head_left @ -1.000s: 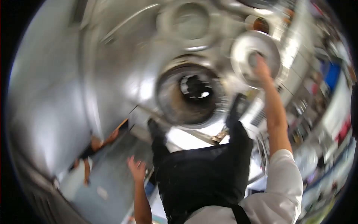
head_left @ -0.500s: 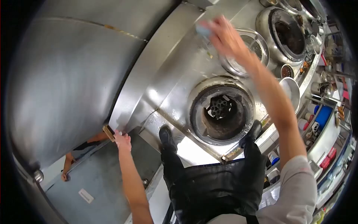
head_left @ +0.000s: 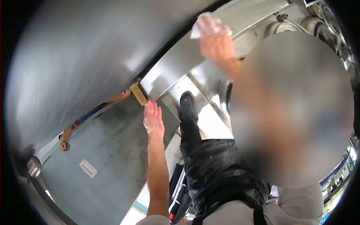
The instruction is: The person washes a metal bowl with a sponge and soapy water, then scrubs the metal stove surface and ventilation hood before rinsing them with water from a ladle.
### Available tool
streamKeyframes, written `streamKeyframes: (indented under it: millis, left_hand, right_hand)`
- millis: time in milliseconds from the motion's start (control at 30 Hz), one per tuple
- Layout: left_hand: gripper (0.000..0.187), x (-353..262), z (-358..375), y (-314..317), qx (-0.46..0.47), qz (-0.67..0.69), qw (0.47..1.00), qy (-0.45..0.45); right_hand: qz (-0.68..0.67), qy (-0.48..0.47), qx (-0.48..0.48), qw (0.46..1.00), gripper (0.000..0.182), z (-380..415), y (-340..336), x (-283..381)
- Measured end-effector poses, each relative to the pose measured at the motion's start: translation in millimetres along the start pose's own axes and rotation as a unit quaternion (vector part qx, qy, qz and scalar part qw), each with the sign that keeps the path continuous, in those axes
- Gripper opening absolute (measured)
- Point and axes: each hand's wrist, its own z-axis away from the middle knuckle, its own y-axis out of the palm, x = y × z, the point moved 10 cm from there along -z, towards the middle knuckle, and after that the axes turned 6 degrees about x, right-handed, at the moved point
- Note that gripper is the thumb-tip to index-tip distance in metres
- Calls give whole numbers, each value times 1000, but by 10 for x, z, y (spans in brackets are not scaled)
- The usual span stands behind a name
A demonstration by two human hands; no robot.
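Observation:
My right hand, wet and foamy, is pressed over a whitish cloth high on the steel ledge beside the large steel panel. Part of the right forearm is hidden by a blurred oval. Lower and to the left, my left hand has its fingers stretched out, with foam on the skin and nothing seen in it. Its fingertips are close to a tan block at the ledge's lower end; whether they touch it is unclear.
A grey surface with a MANHAN label lies at lower left. A hand and arm show along the panel's lower edge; I cannot tell if they are reflected. My black shoe stands on the steel. Round burners are at upper right.
The view has shifted left, and a blurred oval now covers the burner area. My right hand has moved from the burner deck to the ledge. My left hand stays near the tan block.

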Motion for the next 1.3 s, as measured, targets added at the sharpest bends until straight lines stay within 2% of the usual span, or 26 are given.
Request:
streamKeyframes:
  millis: [67, 100, 267, 333, 400, 433, 467, 533, 600, 700, 767, 800, 833, 867, 900, 933, 967, 1000, 1033, 1100, 1133, 1167, 1200, 1267, 1300]
  left_hand:
    - [54, 16, 2, 40, 66, 9, 998, -1]
    - [47, 3, 0, 17, 75, 34, 997, -2]
    - [49, 20, 15, -1, 113, 60, 992, -20]
    - [50, 16, 6, 37, 145, 64, 987, -11]
    - [49, 14, -6, 13, 139, 61, 988, -9]
    - [49, 17, -20, 2, 141, 65, 988, -4]
    - [48, 36, -35, 15, 145, 72, 987, -1]
    - [47, 80, -45, 16, 140, 88, 986, 4]
    - [46, 108, -34, 19, 133, 97, 986, 13]
    - [45, 137, -32, 22, 113, 96, 988, 30]
    - [46, 119, -39, -16, 66, 81, 994, 32]
    - [47, 110, -8, 20, 58, 57, 996, 29]
    - [48, 118, -26, 16, 97, 67, 992, 38]
    - [49, 118, 30, 72, 99, 34, 994, 34]
    - [50, 152, 42, 52, 112, 72, 991, 34]
    - [54, 167, -34, -46, 120, 98, 987, 48]
    - [56, 106, 56, -7, 91, 115, 988, 49]
    - [57, 73, 136, 73, 71, 134, 988, 41]
    - [58, 87, 92, 33, 66, 131, 989, 35]
    - [62, 126, 9, 5, 86, 102, 990, 38]
    - [62, 126, -3, -42, 81, 106, 990, 35]
    - [64, 142, -27, -64, 92, 95, 990, 42]
    - [65, 152, -17, -24, 106, 84, 990, 48]
    - [62, 134, -30, 12, 111, 62, 990, 57]
    - [60, 105, -12, 22, 104, 5, 992, 67]
  right_hand:
    - [-74, -28, 41, 996, 52, 183, 9, 713]
    - [-103, -47, 48, 992, 51, 261, 32, 1061]
    - [-191, -106, 94, 971, 46, 461, 81, 2327]
    - [-203, -126, 100, 966, 45, 539, 71, 2504]
    - [-210, -125, 49, 968, 42, 601, -38, 2508]
    - [-225, -155, 67, 960, 41, 646, -24, 2538]
    - [-221, -153, 69, 961, 41, 678, -30, 2496]
    - [-278, -208, 68, 935, 40, 810, -77, 2544]
    - [-274, -205, 68, 937, 39, 876, -34, 2529]
    - [-339, -222, 49, 913, 32, 947, 11, 2418]
    - [-410, -229, 9, 883, 25, 970, -79, 2055]
    - [-336, -252, -48, 906, 20, 966, -135, 1860]
    - [-398, -203, -16, 894, 22, 917, -42, 1521]
    - [-383, -172, -3, 908, 24, 865, -11, 1107]
    - [-513, -144, 67, 844, 29, 765, 289, 697]
    - [-202, -138, 27, 969, 33, 648, -68, 422]
    - [-92, -164, -32, 982, 34, 541, -65, 23]
    - [-187, -56, -5, 981, 37, 330, -98, -551]
    - [-524, 35, 19, 851, 34, 151, 130, -1092]
    - [-437, -88, -99, 890, 37, -47, -157, -1381]
    - [-204, -7, -106, 973, 40, -59, -239, -1454]
    - [45, 67, -105, 991, 43, -35, -312, -1443]
    - [-278, 54, -106, 953, 44, 86, 14, -1429]
    - [-302, 21, -171, 938, 36, 390, -174, -377]
    - [-353, -18, -173, 919, 32, 526, -213, 186]
